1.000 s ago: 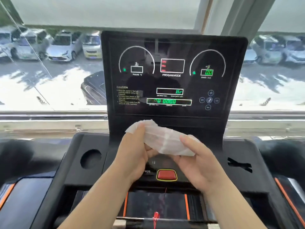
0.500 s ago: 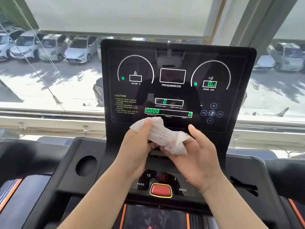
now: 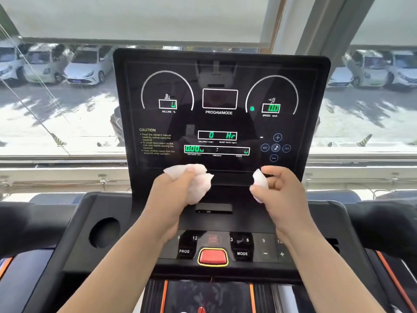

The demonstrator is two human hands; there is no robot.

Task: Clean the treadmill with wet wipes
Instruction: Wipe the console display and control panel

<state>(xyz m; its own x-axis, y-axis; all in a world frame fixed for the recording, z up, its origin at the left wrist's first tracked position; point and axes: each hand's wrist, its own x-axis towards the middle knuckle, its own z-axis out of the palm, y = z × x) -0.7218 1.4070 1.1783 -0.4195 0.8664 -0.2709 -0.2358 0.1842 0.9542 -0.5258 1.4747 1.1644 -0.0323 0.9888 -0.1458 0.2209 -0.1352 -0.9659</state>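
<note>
fingers of the left hand (image 3: pixel 171 199) gripped a wet wipe (image 3: pixel 197 184); right hand (image 3: pixel 285 195) pinched a smaller wad (image 3: pixel 259 180); each likely needed flattening on the screen (image 3: pixel 221 123).

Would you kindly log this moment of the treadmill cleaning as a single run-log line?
place: console lower edge | left hand: grips crumpled wipe | right hand: pinches smaller wipe | display: lit

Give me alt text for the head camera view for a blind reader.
The left hand grips a crumpled wet wipe and the right hand holds a second wipe before the black treadmill console. A red button sits below; parked cars show through the window.
</note>
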